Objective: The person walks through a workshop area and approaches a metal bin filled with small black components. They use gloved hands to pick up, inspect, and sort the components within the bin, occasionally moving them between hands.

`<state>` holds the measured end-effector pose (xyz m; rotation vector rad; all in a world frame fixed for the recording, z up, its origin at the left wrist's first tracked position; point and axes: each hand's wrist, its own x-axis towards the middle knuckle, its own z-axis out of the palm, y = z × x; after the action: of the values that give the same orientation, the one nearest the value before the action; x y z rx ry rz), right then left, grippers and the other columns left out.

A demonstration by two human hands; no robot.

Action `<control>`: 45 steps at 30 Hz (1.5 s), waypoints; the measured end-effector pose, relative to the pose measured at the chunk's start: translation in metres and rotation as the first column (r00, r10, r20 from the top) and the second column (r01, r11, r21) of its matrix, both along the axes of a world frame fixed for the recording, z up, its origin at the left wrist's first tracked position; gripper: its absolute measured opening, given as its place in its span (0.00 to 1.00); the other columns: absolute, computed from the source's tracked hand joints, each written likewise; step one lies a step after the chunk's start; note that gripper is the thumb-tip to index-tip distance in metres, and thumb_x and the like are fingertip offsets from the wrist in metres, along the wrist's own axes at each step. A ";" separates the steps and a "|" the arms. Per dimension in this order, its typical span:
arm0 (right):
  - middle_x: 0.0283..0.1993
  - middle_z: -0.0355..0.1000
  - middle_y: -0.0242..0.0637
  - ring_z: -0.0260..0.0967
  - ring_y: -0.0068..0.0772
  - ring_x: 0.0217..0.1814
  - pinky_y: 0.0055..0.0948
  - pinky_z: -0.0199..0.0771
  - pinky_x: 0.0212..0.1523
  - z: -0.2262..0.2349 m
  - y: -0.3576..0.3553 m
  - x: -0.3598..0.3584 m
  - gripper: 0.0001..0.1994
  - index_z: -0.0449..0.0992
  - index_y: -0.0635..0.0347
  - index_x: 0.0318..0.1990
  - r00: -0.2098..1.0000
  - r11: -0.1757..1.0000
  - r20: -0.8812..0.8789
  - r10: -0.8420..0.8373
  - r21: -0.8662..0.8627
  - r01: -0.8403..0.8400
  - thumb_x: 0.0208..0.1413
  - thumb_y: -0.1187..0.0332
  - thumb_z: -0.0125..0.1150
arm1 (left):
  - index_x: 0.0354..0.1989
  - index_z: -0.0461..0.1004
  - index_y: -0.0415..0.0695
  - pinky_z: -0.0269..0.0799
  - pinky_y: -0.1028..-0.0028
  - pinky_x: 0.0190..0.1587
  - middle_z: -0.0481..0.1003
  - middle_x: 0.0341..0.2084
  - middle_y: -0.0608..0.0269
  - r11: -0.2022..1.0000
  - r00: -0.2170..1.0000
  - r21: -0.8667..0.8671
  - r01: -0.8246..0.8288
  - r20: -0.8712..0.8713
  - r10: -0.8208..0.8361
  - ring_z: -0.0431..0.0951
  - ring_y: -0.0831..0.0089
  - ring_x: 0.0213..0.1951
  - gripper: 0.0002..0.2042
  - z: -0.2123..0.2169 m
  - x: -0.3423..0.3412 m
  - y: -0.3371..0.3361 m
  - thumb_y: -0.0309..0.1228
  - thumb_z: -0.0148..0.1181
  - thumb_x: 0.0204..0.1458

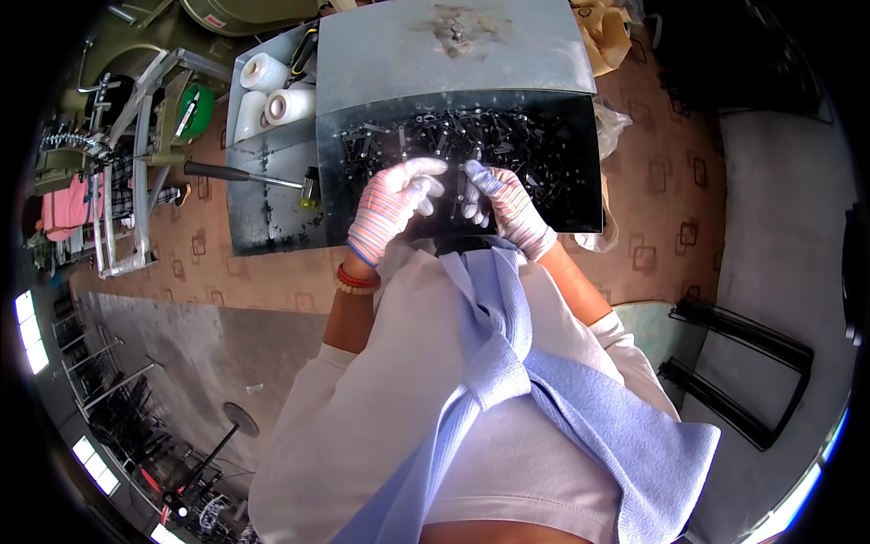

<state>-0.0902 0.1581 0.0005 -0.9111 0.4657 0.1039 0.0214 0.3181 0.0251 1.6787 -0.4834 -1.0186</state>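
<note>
Both my hands wear white gloves with coloured stripes and are over a dark bin [594,195] of small black metal parts [489,131]. My left hand [391,201] has its fingers curled, with the index finger pointing toward the right hand. Whatever it may pinch is hidden. Just across a narrow gap, my right hand [509,201] has its thumb and fingers bent together at a small dark metal part [460,186], which it seems to grip. Glare and the dark background blur the part's outline.
Left of the bin, a grey tray [276,172] holds a hammer [254,177] lying across its edge. White rolls [290,106] and a black-and-yellow tool [304,54] fill the compartment behind. A metal plate [390,54] lies beyond the bin. Green machinery [136,54] stands far left; a black frame [752,363] lies right.
</note>
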 end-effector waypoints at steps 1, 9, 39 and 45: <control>0.16 0.66 0.30 0.61 0.17 0.13 0.16 0.59 0.14 -0.005 -0.001 0.002 0.17 0.68 0.55 0.20 0.998 0.996 -0.014 -0.064 0.067 0.065 0.57 0.56 0.51 | 0.49 0.68 0.38 0.66 0.83 0.29 0.73 0.29 0.63 1.000 1.000 -0.015 0.008 0.016 -0.007 0.68 0.83 0.23 0.16 0.000 0.003 0.002 0.21 0.42 0.53; 0.22 0.69 0.30 0.59 0.15 0.16 0.14 0.60 0.18 -0.004 0.002 0.002 0.10 0.72 0.59 0.32 0.995 0.999 0.087 0.048 -0.018 -0.046 0.59 0.63 0.48 | 0.54 0.64 0.42 0.66 0.82 0.37 0.72 0.38 0.66 0.991 0.980 -0.097 0.089 0.185 -0.070 0.68 0.83 0.32 0.20 -0.011 -0.009 -0.011 0.29 0.55 0.52; 0.50 0.64 0.52 0.64 0.46 0.50 0.44 0.66 0.53 -0.021 -0.015 0.003 0.26 0.62 0.66 0.51 0.887 0.696 -0.071 -0.455 0.593 0.404 0.56 0.50 0.47 | 0.53 0.63 0.35 0.69 0.68 0.52 0.69 0.46 0.49 0.844 0.867 -0.340 -0.415 -0.430 0.253 0.72 0.59 0.47 0.17 -0.037 -0.010 -0.002 0.25 0.45 0.55; 0.52 0.62 0.52 0.62 0.47 0.53 0.45 0.63 0.56 -0.015 -0.014 0.002 0.27 0.63 0.66 0.51 0.875 0.686 -0.075 -0.478 0.590 0.426 0.55 0.50 0.48 | 0.55 0.61 0.34 0.68 0.68 0.53 0.68 0.47 0.47 0.821 0.835 -0.337 -0.460 -0.479 0.271 0.71 0.60 0.48 0.18 -0.025 -0.021 -0.007 0.23 0.45 0.54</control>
<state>-0.0883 0.1442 -0.0142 -0.1560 0.5266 -0.2401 0.0005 0.3107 -0.0001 1.0495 -0.0764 -0.8532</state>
